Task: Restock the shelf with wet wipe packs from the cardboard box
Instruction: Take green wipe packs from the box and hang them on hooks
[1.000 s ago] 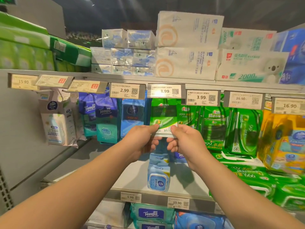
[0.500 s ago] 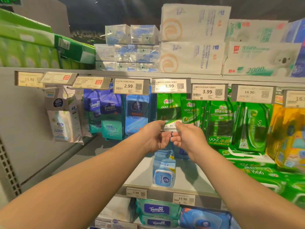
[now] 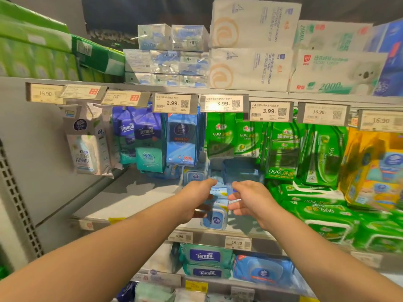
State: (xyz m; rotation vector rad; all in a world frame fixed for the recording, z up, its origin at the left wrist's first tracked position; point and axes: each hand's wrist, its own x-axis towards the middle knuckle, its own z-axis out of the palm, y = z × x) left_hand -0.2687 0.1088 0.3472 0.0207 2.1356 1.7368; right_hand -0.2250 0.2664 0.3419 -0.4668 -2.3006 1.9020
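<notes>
Both hands at the blue wet wipe pack on the shelf

My left hand [image 3: 196,198] and right hand [image 3: 248,199] flank the blue wet wipe pack [image 3: 214,211], fingers loosely spread, seemingly gripping nothing through the blur. I judge straightening comes next; the cardboard box is unseen.

Both hands reach toward the shelf [image 3: 130,203] at centre frame. The left hand [image 3: 196,199] and the right hand [image 3: 248,199] flank a blue wet wipe pack [image 3: 216,214], fingers loosely curled; blur hides any contact. Green wet wipe packs [image 3: 226,136] hang at 12 o'clock beneath price tags [image 3: 222,103].
</notes>
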